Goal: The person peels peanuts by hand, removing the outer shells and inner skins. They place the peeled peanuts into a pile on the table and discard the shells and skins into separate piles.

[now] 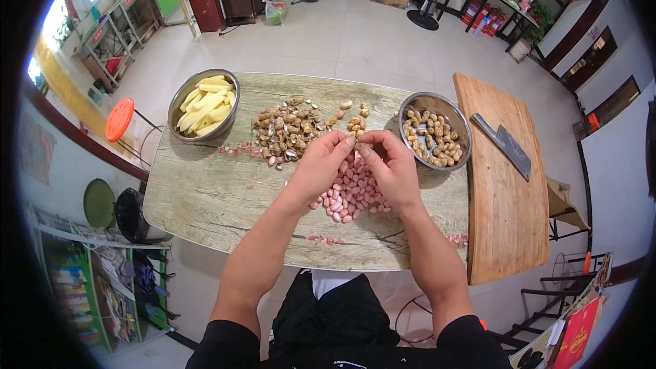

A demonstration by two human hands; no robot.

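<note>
Above the middle of the table, my left hand [324, 161] and my right hand [392, 161] meet fingertip to fingertip on a peanut in its shell [363, 145], which the fingers partly cover. Beneath them lies a heap of shelled pink peanuts [353, 189]. Just beyond the fingers sit several unshelled peanuts [356, 124]. A pile of broken peanut shells [288, 128] spreads to the left of my hands. To the right, a steel bowl [467, 136] holds more peanuts in their shells [433, 136].
A steel bowl [174, 128] of peeled, cut yellow pieces [207, 105] stands on the table [205, 200] at left. On the right, a cleaver [507, 148] rests on a thick wooden cutting board [507, 225]. An orange stool [120, 119] is beyond the table's left edge.
</note>
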